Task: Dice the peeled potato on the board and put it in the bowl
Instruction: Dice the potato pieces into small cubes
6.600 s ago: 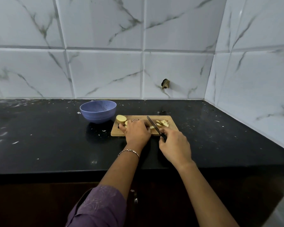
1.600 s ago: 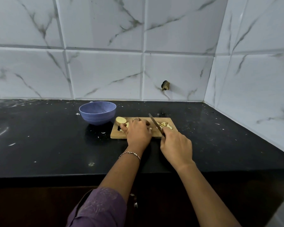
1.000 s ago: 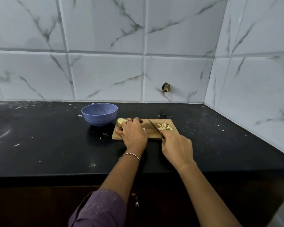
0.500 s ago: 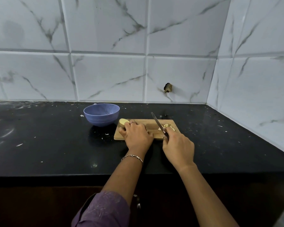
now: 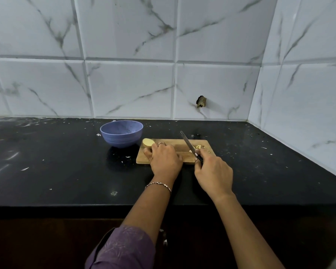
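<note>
- A blue bowl [image 5: 121,133] sits on the dark surface [image 5: 56,162], just beside the left end of the board [image 5: 179,147].
- The potato [image 5: 148,142], cut face showing, lies on the left end of the wooden board.
- The left hand [image 5: 164,158] holds the potato in place with its fingers curled down.
- A knife [image 5: 187,141] slants across the board's middle.
- Small diced pieces [image 5: 198,146] lie near the board's right end.
- The right hand [image 5: 213,175] grips the knife handle at the board's near edge.

A black, white-flecked countertop [image 5: 56,171] lies under my right hand [image 5: 213,173]. Beyond it, the marble-veined wall tiles [image 5: 130,90] have a dark chipped hole [image 5: 201,101].
</note>
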The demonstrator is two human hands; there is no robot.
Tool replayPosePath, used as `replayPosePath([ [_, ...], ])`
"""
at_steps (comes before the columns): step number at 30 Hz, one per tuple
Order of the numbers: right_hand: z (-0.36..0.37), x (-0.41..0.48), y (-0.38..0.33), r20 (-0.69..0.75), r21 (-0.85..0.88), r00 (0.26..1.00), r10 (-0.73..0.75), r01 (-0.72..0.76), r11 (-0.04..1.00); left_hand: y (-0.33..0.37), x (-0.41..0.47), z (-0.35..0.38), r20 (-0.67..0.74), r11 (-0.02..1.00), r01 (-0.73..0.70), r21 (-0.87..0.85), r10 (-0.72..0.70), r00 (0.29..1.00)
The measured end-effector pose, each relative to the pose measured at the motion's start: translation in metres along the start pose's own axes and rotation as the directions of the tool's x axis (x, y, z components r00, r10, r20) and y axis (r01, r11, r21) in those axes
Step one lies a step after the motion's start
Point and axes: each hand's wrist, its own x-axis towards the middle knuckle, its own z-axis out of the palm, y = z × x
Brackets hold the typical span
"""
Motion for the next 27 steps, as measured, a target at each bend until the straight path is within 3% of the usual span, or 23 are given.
replayPosePath([
  [15, -0.009, -0.003, -0.001, 0.022, 0.044, 1.000, 0.021, -0.022, 0.999, 0.003, 0.008, 0.004, 0.117, 0.982, -0.136, -0.131, 0.151, 0.982],
  [27, -0.004, -0.001, 0.000, 0.029, 0.016, 0.999, 0.018, -0.019, 1.000, 0.001, 0.017, 0.015, 0.014, 0.998, -0.025, -0.060, 0.026, 1.000],
])
